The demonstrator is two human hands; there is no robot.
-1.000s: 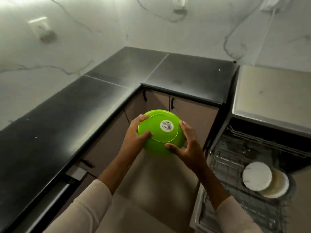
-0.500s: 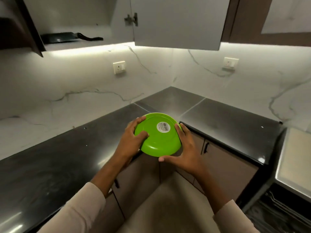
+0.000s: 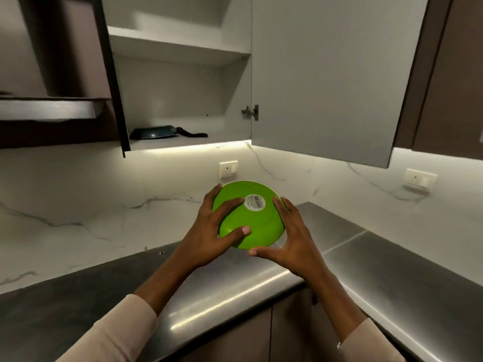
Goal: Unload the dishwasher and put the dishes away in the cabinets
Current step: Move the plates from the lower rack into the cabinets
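I hold a bright green bowl (image 3: 257,226) upside down in front of me, its base with a white barcode sticker facing me. My left hand (image 3: 209,235) grips its left side, thumb across the underside. My right hand (image 3: 290,239) cups its right edge, fingers along the rim and thumb under the near edge. The bowl hovers above the dark counter corner, below the open wall cabinet (image 3: 183,100).
The cabinet's lowest shelf holds a dark pan (image 3: 154,133) with a black handle; the upper shelves look bare. Its open door (image 3: 326,74) hangs to the right. The dark countertop (image 3: 104,291) wraps the corner below. Two wall sockets (image 3: 229,169) sit on the marble backsplash.
My view has swung up from the dishwasher and lower cupboards to the open wall cabinet. Both hands have lifted the green bowl higher, over the counter corner, keeping the same hold.
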